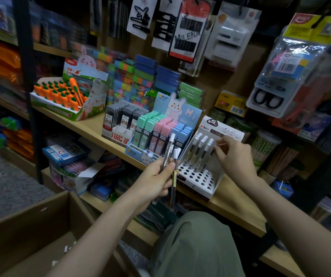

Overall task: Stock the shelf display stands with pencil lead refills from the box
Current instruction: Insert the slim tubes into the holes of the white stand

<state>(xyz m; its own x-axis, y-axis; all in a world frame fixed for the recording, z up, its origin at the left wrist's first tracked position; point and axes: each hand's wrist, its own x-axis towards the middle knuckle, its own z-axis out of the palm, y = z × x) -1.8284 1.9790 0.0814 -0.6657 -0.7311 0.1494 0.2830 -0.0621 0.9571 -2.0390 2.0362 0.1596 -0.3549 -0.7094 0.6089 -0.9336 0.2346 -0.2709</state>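
1. A long pale wooden shelf board [92,126] runs across the view, and all the display stands sit on it. An open brown cardboard box [26,226] lies at lower left, near the person's knee.
2. The white cardboard display stand with a perforated hole tray [198,176] stands at the shelf's front edge, just beside a pastel blue rabbit-printed stand of mint, pink and blue lead cases [160,134]. Most of its holes are empty; a few tubes stand in the back rows.
3. The right hand [235,156] reaches over those back rows, fingertips pinched near the caps. Whether it grips a tube I cannot tell.
4. The left hand [156,180] is clamped around a small bundle of slim clear plastic lead refill tubes with white caps [170,156], held upright in front of the stand.
5. The tubes look light, stiff and smooth, so probably slippery in a bunch, and the leads inside are likely brittle. Best pinched singly just under the cap and lowered straight into a hole.
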